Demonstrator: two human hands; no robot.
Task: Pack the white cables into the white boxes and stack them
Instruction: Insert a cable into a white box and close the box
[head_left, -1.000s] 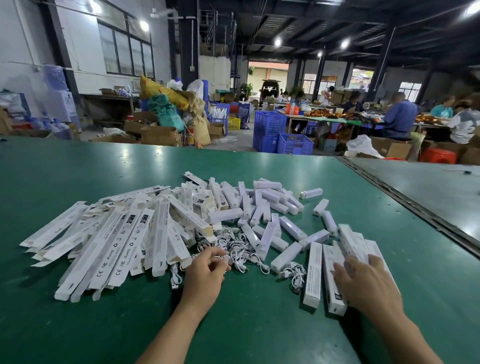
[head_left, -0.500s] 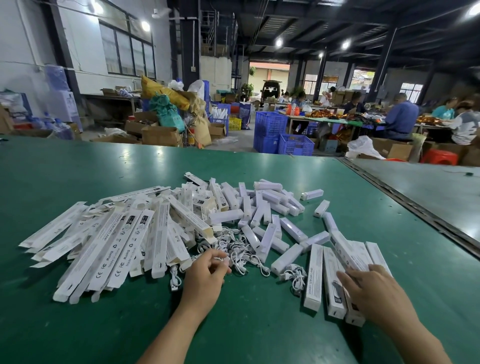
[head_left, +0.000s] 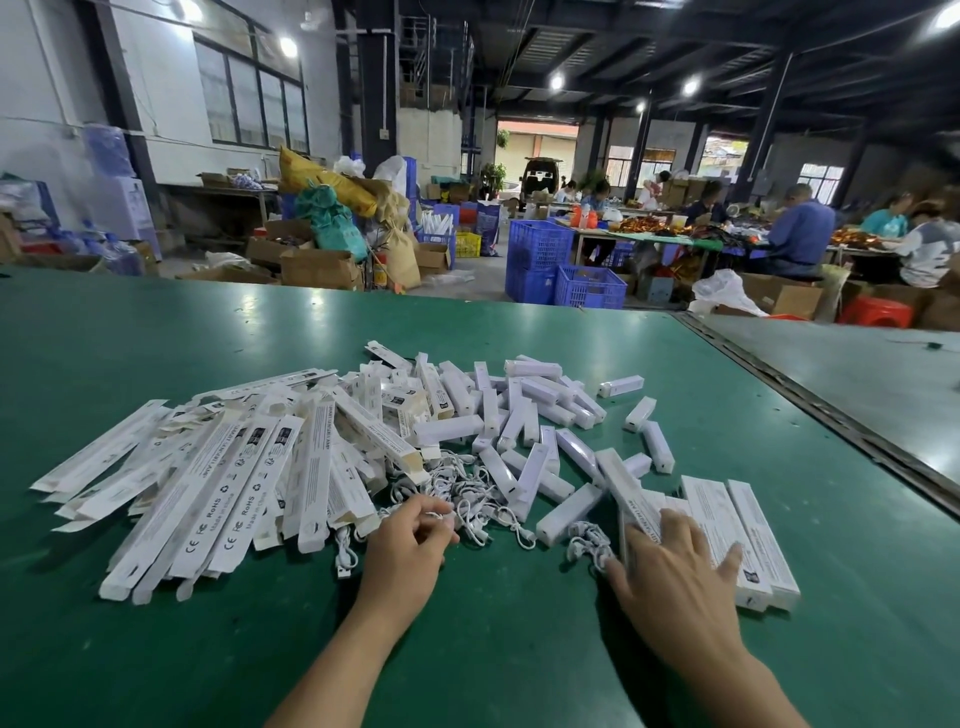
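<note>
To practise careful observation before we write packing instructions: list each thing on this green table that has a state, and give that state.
white cables: loose, tangled, unpacked.
flat boxes: unassembled, heaped.
closed boxes: shut, lying side by side.
left hand: fingers curled, pinching one cable.
right hand: fingers spread, pressing on the closed boxes.

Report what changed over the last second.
The right hand slid left over the row of packed white boxes and now presses flat on them, fingers spread; the boxes under it look shifted closer together. The left hand stayed at the white cables, pinching one. Everything else on the green table stayed put.
</note>
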